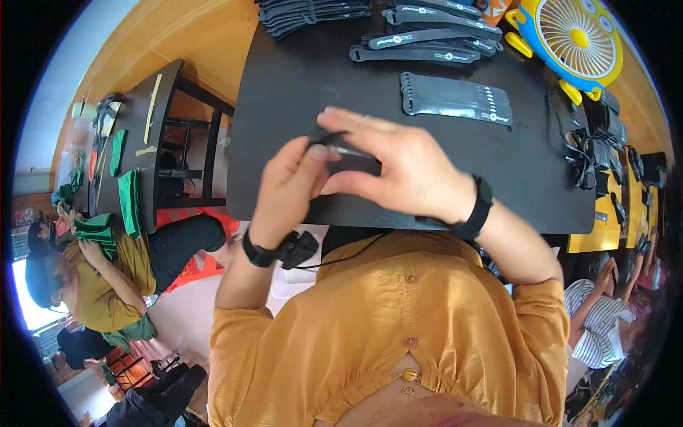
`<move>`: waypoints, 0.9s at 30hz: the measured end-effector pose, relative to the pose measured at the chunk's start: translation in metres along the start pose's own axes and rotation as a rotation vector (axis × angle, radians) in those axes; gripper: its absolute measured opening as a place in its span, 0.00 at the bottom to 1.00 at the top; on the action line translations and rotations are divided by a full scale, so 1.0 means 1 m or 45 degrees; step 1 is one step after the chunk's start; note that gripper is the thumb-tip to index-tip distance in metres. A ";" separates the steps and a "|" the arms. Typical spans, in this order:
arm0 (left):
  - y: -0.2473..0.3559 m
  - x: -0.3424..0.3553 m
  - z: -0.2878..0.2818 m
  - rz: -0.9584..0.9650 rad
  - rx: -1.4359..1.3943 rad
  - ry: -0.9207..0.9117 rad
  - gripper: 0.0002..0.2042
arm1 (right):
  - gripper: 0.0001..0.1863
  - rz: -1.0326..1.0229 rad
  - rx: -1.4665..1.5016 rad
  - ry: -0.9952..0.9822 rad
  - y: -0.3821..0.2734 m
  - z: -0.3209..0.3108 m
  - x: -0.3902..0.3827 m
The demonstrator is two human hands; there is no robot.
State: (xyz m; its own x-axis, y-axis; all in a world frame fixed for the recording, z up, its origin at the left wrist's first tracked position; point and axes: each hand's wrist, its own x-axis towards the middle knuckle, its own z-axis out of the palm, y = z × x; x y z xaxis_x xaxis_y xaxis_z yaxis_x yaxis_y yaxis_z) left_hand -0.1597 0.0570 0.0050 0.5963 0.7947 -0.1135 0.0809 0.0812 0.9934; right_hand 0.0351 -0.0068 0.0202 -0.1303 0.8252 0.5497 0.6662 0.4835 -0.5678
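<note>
My left hand (pixel 292 178) pinches a dark strap (pixel 329 139) between thumb and fingers, near the front half of the black table (pixel 270 92). My right hand (pixel 391 167) arches over that strap with fingers stretched and thumb apart, its fingertips at or just above the strap; whether they touch is unclear. Beyond both hands lies a fanned stack of flat grey straps (pixel 448 99). Bundles of dark straps (pixel 434 39) sit at the back, along with a folded dark pile (pixel 306 14).
A yellow and blue fan (pixel 569 43) stands back right, above more dark straps (pixel 583 156). At left, a co-worker (pixel 107 285) handles green cloth beside another table (pixel 153 107). Other people (pixel 597 320) work at the right, by yellow tables (pixel 590 242).
</note>
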 end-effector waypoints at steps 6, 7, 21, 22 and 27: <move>0.003 -0.001 0.044 0.264 0.133 -0.184 0.10 | 0.07 0.350 0.291 0.340 -0.004 -0.004 -0.027; 0.013 -0.004 0.048 0.290 0.272 -0.231 0.10 | 0.07 0.441 0.462 0.451 -0.003 -0.007 -0.028; -0.001 0.026 0.061 -0.175 -0.016 -0.576 0.15 | 0.11 0.676 0.420 0.445 0.003 -0.037 -0.058; 0.000 0.029 0.066 -0.155 -0.139 -0.589 0.13 | 0.11 0.673 0.420 0.449 0.001 -0.039 -0.060; 0.003 0.021 0.054 -0.382 -0.163 -0.637 0.09 | 0.14 0.941 0.629 0.902 0.020 -0.081 -0.066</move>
State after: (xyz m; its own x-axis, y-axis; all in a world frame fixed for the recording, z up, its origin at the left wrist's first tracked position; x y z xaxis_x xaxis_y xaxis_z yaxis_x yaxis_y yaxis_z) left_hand -0.1043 0.0416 0.0046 0.8685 0.3487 -0.3522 0.2256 0.3547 0.9074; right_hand 0.1167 -0.0754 0.0226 0.7235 0.6810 0.1131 0.0243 0.1385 -0.9901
